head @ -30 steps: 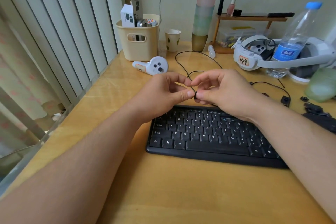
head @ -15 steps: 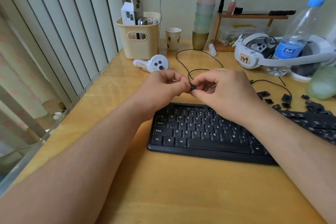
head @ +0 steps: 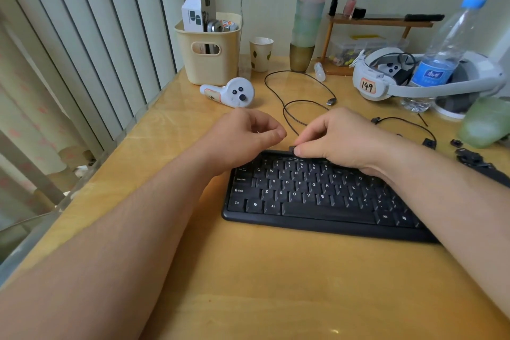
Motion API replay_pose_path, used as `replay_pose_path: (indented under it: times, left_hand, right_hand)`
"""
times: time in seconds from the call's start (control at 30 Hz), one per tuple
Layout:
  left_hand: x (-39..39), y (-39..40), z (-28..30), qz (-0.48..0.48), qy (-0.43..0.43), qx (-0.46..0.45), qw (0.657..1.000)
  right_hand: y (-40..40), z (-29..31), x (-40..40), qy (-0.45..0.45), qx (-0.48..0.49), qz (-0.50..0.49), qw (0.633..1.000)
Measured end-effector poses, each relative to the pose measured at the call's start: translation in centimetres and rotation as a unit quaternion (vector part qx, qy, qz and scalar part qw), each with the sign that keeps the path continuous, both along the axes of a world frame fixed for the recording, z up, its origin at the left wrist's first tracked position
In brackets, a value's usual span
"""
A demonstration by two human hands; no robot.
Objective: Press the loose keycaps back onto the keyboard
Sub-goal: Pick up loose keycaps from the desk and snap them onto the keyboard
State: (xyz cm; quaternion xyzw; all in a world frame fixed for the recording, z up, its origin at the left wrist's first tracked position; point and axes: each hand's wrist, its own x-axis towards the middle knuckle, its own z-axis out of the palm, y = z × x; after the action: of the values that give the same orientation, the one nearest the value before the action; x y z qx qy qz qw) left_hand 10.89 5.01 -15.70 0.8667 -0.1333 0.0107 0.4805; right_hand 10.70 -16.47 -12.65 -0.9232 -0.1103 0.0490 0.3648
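A black keyboard (head: 309, 196) lies on the wooden desk in front of me. My right hand (head: 339, 138) hovers over its top row and pinches a small black keycap (head: 292, 148) between thumb and fingertips, right at the keyboard's far edge. My left hand (head: 248, 135) is just to the left of it, above the keyboard's top left corner, with fingers curled and thumb against the forefinger, holding nothing that I can see. Several loose black keycaps (head: 469, 159) lie on the desk to the right of the keyboard.
A black cable (head: 300, 103) loops behind the hands. A white controller (head: 234, 92) and a cream basket (head: 209, 52) stand at the back left. A white headset (head: 386, 83), a water bottle (head: 438, 58) and a green object (head: 485, 121) crowd the back right.
Both hands held the keycap together in mid-air before. Now my left hand has let go and my right hand has lowered the keycap to the keyboard's top row.
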Motion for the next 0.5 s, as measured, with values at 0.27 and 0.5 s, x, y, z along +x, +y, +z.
replay_pose_path:
  times: [0.27, 0.5]
  left_hand:
    - [-0.2, -0.5, 0.0, -0.039, 0.050, 0.041, 0.997]
    - [-0.2, -0.6, -0.1, -0.057, 0.034, 0.047, 0.997]
  right_hand:
    - [0.4, -0.6, 0.1, 0.051, 0.010, -0.026, 0.998]
    - [0.1, -0.4, -0.8, -0.032, -0.077, 0.016, 0.996]
